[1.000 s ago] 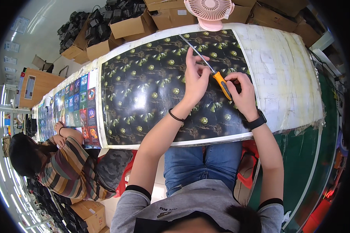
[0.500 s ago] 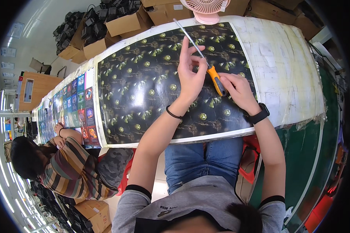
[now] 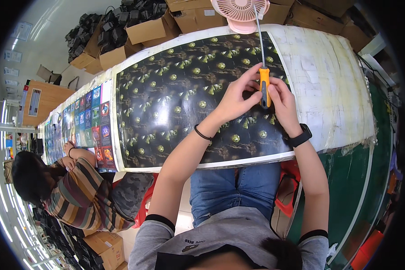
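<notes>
A screwdriver [image 3: 264, 85] with an orange and grey handle and a long metal shaft stands between my two hands, its shaft pointing away from me toward the far edge of the table. My right hand [image 3: 284, 104] grips the handle from the right, thumb on the near side and fingers curled behind. From the left, my left hand [image 3: 238, 98] closes on the same handle, its thumb low and its forefinger up near the collar. Below both hands lies a large glossy dark sheet [image 3: 166, 108] printed with a repeated pattern of yellow-green gems.
A pink fan [image 3: 242, 26] stands at the far edge. Open cartons [image 3: 150, 29] of black devices sit beyond the table [image 3: 328, 85], which is covered in white and clear tape. At left, another person [image 3: 76, 193] rests their arms by a sheet of colourful cards [image 3: 94, 117].
The screwdriver has swung from leaning left to nearly straight away from me. My left hand has moved right, from beside the shaft onto the handle.
</notes>
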